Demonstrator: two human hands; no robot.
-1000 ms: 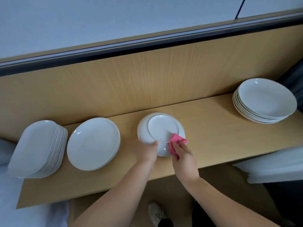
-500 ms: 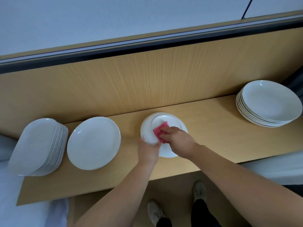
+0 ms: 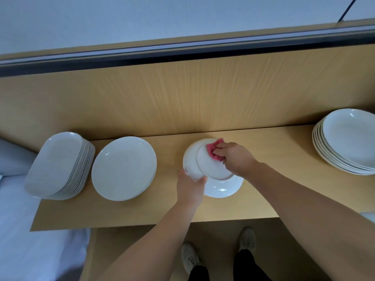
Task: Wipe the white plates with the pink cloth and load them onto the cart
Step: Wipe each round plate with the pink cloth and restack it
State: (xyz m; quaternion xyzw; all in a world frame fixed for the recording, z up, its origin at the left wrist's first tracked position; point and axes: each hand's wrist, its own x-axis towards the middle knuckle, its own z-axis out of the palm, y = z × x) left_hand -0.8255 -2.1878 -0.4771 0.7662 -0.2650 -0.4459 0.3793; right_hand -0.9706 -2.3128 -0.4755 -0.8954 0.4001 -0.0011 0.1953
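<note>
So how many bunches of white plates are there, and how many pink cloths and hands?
White plate bunches: 4 (oblong stack, round stack, upturned plate over a lower plate, right stack)
Pink cloth: 1
Hands: 2 (left hand gripping the upturned plate, right hand holding the pink cloth)
Total: 7

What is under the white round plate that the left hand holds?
Another white round plate lies beneath it on the wooden shelf; only its near edge shows. The held plate covers the rest.
</note>
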